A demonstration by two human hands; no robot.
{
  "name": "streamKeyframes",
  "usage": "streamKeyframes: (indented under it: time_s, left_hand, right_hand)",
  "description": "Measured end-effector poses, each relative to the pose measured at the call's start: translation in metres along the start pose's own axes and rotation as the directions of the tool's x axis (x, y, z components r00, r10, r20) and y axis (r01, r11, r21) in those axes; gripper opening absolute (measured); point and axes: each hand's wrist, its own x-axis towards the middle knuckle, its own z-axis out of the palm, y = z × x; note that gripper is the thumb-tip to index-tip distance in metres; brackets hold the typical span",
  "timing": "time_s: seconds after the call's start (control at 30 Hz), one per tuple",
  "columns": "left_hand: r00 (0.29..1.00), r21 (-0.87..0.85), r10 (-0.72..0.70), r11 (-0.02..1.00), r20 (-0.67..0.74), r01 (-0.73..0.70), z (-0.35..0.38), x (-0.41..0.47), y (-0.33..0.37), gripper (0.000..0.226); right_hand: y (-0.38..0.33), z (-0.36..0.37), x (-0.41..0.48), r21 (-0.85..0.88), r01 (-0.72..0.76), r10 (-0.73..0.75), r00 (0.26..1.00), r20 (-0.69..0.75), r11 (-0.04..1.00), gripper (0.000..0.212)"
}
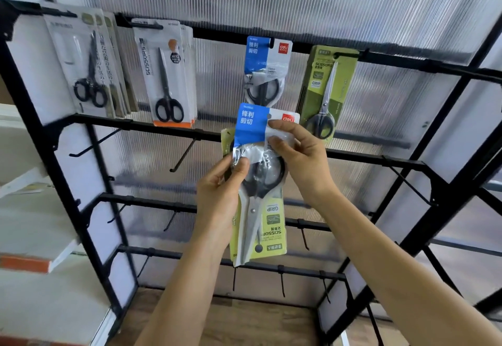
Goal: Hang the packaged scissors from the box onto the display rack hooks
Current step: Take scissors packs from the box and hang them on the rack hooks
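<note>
Ribbed translucent panelling [353,6] backs the black display rack [108,122] that we face, with a wooden floor [244,318] beneath it. Along the top bar, from the left, hang grey packs of black scissors [89,74], then white packs with an orange foot [167,82], a hanging blue pack [267,65] and a hanging green pack [327,87], each set on its own hook. Bare hooks [95,142] jut from the lower bars.

Near the middle, just below the hanging blue pack, we hold two packs together in front of the rack, touching no hook. Our left grip [220,196] clasps their left edge, thumb pressed on the clear plastic and fingers curled behind. The held green pack [271,226] lies at the back, upside down. The held blue pack [251,128] sits upright over it. Our right grip [301,155] pinches the held blue pack's right side between forefinger and thumb, just under the red logo.
</note>
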Motion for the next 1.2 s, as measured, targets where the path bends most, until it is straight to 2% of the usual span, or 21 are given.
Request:
streamKeyframes:
  time_s: [0.27,0.43,0.6,0.8,0.93,1.2]
  left_hand:
    - [1.0,-0.045,0.001,0.999,-0.004,-0.001,0.005,0.008,-0.001,0.033]
    - [0.997,-0.087,0.006,0.996,-0.073,-0.013,-0.001,0.014,0.002,0.015]
    - [0.988,-0.031,0.063,0.997,-0.139,-0.068,-0.009,0.022,0.006,0.017]
    - [0.982,-0.08,0.086,0.992,-0.168,-0.101,-0.011,0.03,0.016,0.024]
    - [0.979,-0.099,0.11,0.987,-0.171,-0.128,-0.01,0.034,0.018,0.02]
    - [0.974,-0.092,0.124,0.985,-0.19,-0.143,-0.006,0.041,0.021,0.017]
  right_hand:
    - [-0.001,-0.001,0.001,0.053,-0.003,0.006,0.998,-0.058,0.999,0.036]
    - [-0.006,0.001,0.01,0.049,0.033,-0.03,0.998,-0.062,0.998,0.038]
    - [-0.025,0.0,0.033,0.022,0.162,-0.16,0.986,-0.054,0.987,0.035]
    - [-0.05,0.009,0.067,-0.041,0.294,-0.297,0.949,-0.108,0.955,0.032]
    - [-0.05,0.014,0.079,-0.067,0.285,-0.292,0.944,-0.154,0.956,0.037]
    - [-0.047,0.015,0.086,-0.082,0.238,-0.248,0.957,-0.151,0.968,0.042]
